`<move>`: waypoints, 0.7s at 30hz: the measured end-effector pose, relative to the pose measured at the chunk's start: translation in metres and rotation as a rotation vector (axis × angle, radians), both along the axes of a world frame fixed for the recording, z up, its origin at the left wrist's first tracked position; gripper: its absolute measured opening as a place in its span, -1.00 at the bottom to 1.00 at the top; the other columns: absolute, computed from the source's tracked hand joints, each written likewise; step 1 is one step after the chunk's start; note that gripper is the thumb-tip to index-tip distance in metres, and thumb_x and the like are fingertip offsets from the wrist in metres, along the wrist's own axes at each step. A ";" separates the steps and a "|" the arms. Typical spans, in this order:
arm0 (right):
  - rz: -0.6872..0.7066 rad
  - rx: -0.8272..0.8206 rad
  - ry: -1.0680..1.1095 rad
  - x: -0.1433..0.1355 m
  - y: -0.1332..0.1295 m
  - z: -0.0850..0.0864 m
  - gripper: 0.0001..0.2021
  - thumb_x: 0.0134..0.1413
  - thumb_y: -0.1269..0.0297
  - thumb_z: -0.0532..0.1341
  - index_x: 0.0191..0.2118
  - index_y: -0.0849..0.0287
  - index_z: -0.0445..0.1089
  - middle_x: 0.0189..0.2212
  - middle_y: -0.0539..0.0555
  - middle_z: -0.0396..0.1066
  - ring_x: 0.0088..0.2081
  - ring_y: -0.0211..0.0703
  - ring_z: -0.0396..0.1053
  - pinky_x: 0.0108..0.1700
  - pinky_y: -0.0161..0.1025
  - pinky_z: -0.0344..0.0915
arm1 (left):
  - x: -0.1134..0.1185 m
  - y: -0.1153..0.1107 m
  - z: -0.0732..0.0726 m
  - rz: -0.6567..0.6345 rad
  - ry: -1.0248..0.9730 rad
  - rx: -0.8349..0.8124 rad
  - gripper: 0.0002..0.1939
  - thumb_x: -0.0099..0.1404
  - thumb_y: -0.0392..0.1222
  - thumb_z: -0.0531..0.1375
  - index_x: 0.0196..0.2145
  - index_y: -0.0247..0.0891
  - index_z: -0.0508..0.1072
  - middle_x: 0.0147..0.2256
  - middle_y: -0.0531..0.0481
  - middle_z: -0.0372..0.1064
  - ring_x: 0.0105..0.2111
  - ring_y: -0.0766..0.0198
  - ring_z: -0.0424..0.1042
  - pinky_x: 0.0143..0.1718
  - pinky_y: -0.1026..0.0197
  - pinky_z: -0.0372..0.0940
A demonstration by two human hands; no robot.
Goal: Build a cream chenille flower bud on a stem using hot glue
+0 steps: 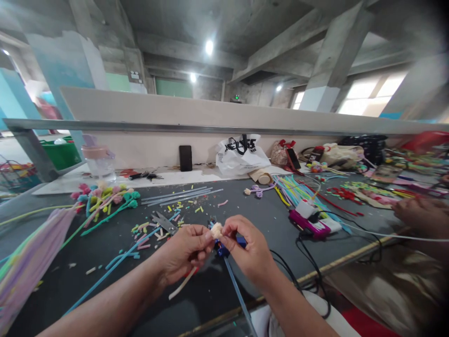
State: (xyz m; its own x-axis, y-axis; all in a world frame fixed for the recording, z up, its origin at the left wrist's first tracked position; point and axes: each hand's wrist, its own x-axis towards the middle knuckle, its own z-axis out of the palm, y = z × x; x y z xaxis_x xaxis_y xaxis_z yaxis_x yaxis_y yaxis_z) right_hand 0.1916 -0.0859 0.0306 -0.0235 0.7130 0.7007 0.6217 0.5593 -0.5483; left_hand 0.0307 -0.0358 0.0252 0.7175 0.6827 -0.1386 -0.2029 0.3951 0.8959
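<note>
Cream tuft, fuzzy and small, held above the dark worktop and taken here as the centre of a clock face, with twelve pointing away from the wearer. At nine o'clock, the left hand has thumb and forefinger clamped on the tuft's near side, the lower fingers curled beneath. At three to four, the right hand pinches the opposite edge between thumb and forefinger; whether its remaining fingers bear on anything cannot be told. A cream stem emerges under the left hand toward seven; its junction with the tuft, if any, is hidden. Just below, toward five, lies a dark blue device, probably a glue gun, partly covered by the right hand, with a translucent rod running from it toward the wearer. Scissors rest at nine, among coloured offcuts; finished-looking fuzzy flowers lie farther out, between nine and ten.

Handling, as judged: the left pinch should steady the base while the right adjusts gently, since hard squeezing would flatten the pile. Fingertips are best kept off the device's nozzle, which may be hot, and the stem clear of the rod.
</note>
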 end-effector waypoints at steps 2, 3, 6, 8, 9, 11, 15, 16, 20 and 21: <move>-0.009 0.092 -0.043 0.000 -0.001 0.000 -0.93 0.01 0.40 0.20 -0.45 0.16 0.31 -0.47 -0.01 0.33 -0.41 -0.25 0.30 -0.32 -0.29 0.25 | 0.002 -0.003 0.001 0.042 -0.017 -0.036 -0.68 0.07 -0.09 0.29 -0.55 -0.36 0.26 -0.62 0.13 0.17 -0.73 0.61 0.00 -0.73 0.48 -0.21; -0.017 0.140 -0.064 -0.001 -0.001 0.000 -0.93 0.01 0.42 0.20 -0.45 0.16 0.31 -0.46 0.00 0.35 -0.38 -0.23 0.31 -0.28 -0.27 0.24 | 0.002 -0.004 0.001 0.060 -0.025 -0.050 -0.67 0.06 -0.09 0.30 -0.55 -0.36 0.26 -0.62 0.14 0.17 -0.73 0.61 0.01 -0.73 0.48 -0.21; -0.024 0.251 -0.129 -0.005 -0.002 -0.001 -0.91 0.00 0.48 0.19 -0.43 0.16 0.32 -0.46 0.00 0.39 -0.35 -0.22 0.34 -0.21 -0.21 0.20 | 0.002 -0.006 0.001 0.089 -0.064 -0.062 -0.67 0.04 -0.10 0.32 -0.54 -0.36 0.26 -0.64 0.14 0.17 -0.73 0.61 0.03 -0.71 0.49 -0.19; -0.022 0.294 -0.163 -0.008 -0.002 -0.002 -0.89 0.00 0.50 0.19 -0.43 0.15 0.33 -0.47 -0.02 0.41 -0.36 -0.24 0.35 -0.17 -0.18 0.17 | 0.002 -0.006 0.000 0.100 -0.079 -0.066 -0.67 0.04 -0.11 0.32 -0.54 -0.36 0.27 -0.64 0.14 0.18 -0.72 0.61 0.04 -0.70 0.49 -0.16; -0.024 0.302 -0.166 -0.009 -0.002 -0.003 -0.89 0.01 0.51 0.19 -0.42 0.15 0.33 -0.47 -0.03 0.41 -0.37 -0.24 0.36 -0.16 -0.17 0.16 | 0.002 -0.005 0.000 0.102 -0.080 -0.065 -0.67 0.04 -0.11 0.32 -0.53 -0.36 0.27 -0.64 0.14 0.19 -0.72 0.60 0.04 -0.70 0.48 -0.15; -0.052 0.281 -0.129 -0.008 -0.002 -0.004 -0.91 0.01 0.48 0.19 -0.42 0.15 0.33 -0.45 -0.01 0.40 -0.34 -0.21 0.36 -0.15 -0.17 0.18 | 0.002 -0.004 0.000 0.107 -0.080 -0.053 -0.67 0.05 -0.10 0.31 -0.54 -0.36 0.27 -0.65 0.13 0.19 -0.72 0.60 0.04 -0.70 0.48 -0.16; -0.109 0.165 0.002 -0.005 -0.001 -0.006 -0.98 0.03 0.40 0.19 -0.37 0.16 0.34 -0.36 0.07 0.36 -0.31 -0.17 0.35 -0.24 -0.22 0.25 | 0.004 -0.002 0.002 0.115 -0.063 0.019 -0.65 0.05 -0.06 0.30 -0.58 -0.34 0.24 -0.66 0.13 0.17 -0.74 0.58 0.00 -0.72 0.45 -0.22; -0.111 0.152 0.018 -0.004 -0.001 -0.007 -0.98 0.03 0.38 0.19 -0.36 0.16 0.34 -0.35 0.08 0.35 -0.32 -0.17 0.35 -0.25 -0.23 0.26 | 0.004 -0.003 0.003 0.118 -0.049 0.039 -0.64 0.05 -0.05 0.30 -0.58 -0.34 0.24 -0.66 0.13 0.16 -0.73 0.58 0.00 -0.72 0.44 -0.23; -0.107 0.148 0.008 -0.004 -0.001 -0.008 -0.98 0.05 0.36 0.19 -0.39 0.15 0.35 -0.38 0.07 0.36 -0.32 -0.16 0.34 -0.25 -0.23 0.25 | 0.004 -0.006 0.003 0.113 0.007 0.124 -0.66 0.08 -0.05 0.28 -0.55 -0.35 0.27 -0.67 0.15 0.13 -0.72 0.58 -0.06 -0.70 0.41 -0.26; -0.108 0.145 0.000 -0.005 -0.001 -0.008 -0.97 0.04 0.36 0.19 -0.41 0.15 0.35 -0.39 0.06 0.36 -0.31 -0.15 0.34 -0.25 -0.23 0.25 | 0.003 -0.007 0.003 0.109 0.012 0.145 -0.67 0.09 -0.05 0.27 -0.54 -0.36 0.28 -0.67 0.16 0.12 -0.72 0.58 -0.07 -0.69 0.41 -0.27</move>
